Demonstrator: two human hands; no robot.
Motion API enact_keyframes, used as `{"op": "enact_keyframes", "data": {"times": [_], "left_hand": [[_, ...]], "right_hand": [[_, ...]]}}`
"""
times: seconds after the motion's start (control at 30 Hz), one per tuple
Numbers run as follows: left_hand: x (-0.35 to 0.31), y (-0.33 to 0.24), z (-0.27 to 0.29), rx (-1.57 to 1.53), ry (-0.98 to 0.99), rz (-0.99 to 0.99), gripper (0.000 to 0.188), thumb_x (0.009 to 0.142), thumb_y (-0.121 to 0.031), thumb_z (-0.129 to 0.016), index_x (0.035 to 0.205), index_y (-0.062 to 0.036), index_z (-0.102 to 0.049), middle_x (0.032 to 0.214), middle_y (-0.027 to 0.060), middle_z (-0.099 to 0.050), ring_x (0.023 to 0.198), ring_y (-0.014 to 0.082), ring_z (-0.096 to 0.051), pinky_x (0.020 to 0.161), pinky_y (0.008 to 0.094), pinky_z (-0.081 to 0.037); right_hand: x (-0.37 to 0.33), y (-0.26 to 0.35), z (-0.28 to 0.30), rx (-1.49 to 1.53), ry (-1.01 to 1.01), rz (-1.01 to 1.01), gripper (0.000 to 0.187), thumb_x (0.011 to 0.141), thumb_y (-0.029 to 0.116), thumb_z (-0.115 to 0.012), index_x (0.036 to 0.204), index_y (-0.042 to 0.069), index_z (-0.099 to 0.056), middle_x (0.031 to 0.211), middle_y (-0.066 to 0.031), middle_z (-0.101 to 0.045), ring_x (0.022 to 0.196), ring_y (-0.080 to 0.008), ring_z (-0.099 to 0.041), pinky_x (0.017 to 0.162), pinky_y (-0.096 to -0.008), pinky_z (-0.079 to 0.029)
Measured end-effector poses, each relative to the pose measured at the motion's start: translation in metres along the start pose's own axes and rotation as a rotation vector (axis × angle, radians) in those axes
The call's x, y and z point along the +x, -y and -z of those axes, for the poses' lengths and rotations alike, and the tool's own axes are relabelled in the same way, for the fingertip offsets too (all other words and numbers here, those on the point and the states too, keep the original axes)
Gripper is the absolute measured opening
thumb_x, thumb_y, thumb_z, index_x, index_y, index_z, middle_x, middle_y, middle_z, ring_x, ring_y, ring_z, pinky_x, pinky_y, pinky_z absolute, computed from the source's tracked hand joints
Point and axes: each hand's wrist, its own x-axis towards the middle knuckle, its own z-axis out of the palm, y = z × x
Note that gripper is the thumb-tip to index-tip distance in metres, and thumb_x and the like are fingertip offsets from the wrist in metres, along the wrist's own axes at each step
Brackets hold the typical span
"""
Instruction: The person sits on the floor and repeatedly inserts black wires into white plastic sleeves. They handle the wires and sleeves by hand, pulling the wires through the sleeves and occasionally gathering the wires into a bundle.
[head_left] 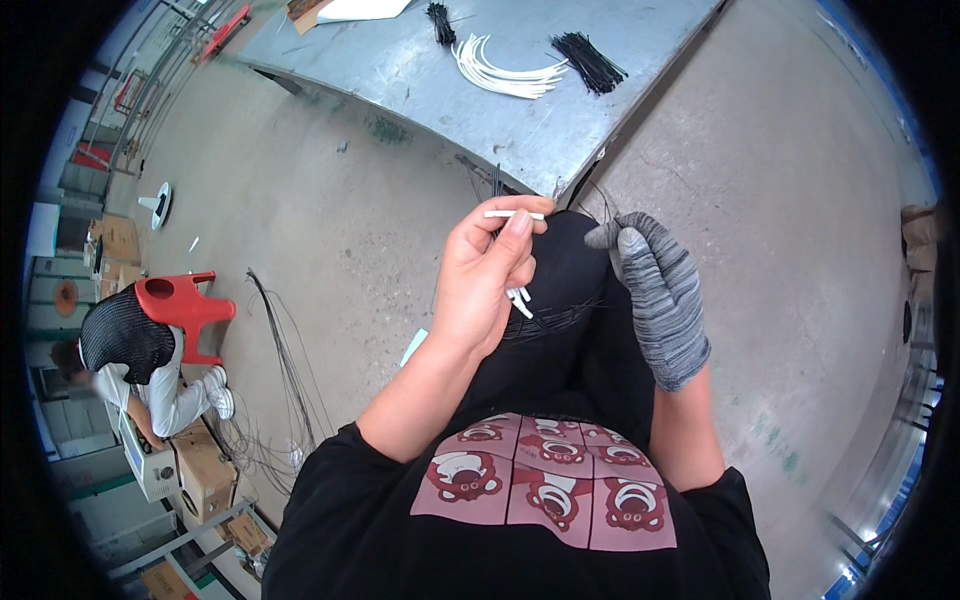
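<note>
My left hand (490, 260) is bare and closed, pinching a short, thin white tube (513, 214) between thumb and fingers. More white tube ends (519, 303) poke out below its palm. My right hand (660, 290) wears a grey knit glove and is closed, its thumb and fingertips pressed together on a thin black wire (601, 198). The hands are apart, above my lap and just short of the table corner. Thin black wires (560, 320) lie across my dark trousers, partly hidden by the left hand.
The metal table (420, 90) bears a bundle of white tubes (505, 75) and two black bundles (588, 62). On the floor at left, long black wires (285, 360) trail near a red stool (190, 305), where another person (130, 335) sits beside cardboard boxes (205, 470).
</note>
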Motion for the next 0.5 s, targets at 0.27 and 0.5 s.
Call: {"op": "enact_keyframes", "data": {"times": [0.27, 0.5], "left_hand": [[-0.007, 0.005, -0.006, 0.011, 0.066, 0.016, 0.021, 0.092, -0.016, -0.056, 0.101, 0.0023, -0.060, 0.075, -0.0012, -0.050, 0.055, 0.0023, -0.031, 0.046, 0.0180, -0.023], [-0.007, 0.005, -0.004, 0.007, 0.089, 0.020, 0.020, 0.093, -0.016, -0.055, 0.099, 0.0023, -0.060, 0.071, -0.0022, -0.044, 0.055, 0.0025, -0.030, 0.046, 0.0182, -0.023]], "right_hand": [[-0.001, -0.014, -0.007, -0.315, 0.026, 0.247, 0.015, 0.086, 0.005, -0.058, 0.098, -0.001, -0.063, 0.085, -0.0112, -0.065, 0.071, -0.0190, -0.060, 0.068, -0.0284, -0.048], [-0.005, -0.008, -0.006, -0.332, 0.033, 0.198, 0.015, 0.086, 0.008, -0.057, 0.096, -0.002, -0.062, 0.089, -0.0160, -0.065, 0.079, -0.0288, -0.062, 0.072, -0.0340, -0.049]]}}
